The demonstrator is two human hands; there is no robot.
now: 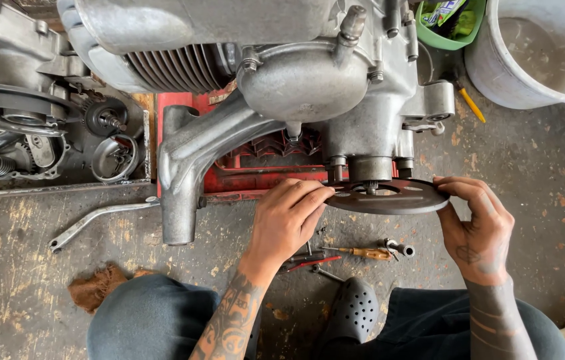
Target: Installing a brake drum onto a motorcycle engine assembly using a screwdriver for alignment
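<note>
At the bottom of the frame your knees frame a dark perforated rubber clog [354, 309]. Just above it, small tools lie scattered on the stained concrete floor [529, 167], among them a wooden-handled screwdriver [366, 253]. Your left hand [287, 223] and right hand [476, 223] each grip an opposite edge of a flat, dark metal disc [389, 198] with cut-out holes, holding it level at the centre of the frame, up against the toothed shaft under the engine. The engine [262, 73] is dull grey cast metal with cooling fins, resting on a red crate [229, 177]. A rusty brown rag [96, 288] lies lower left. A pale plastic bucket [542, 53] stands in the upper right.
</note>
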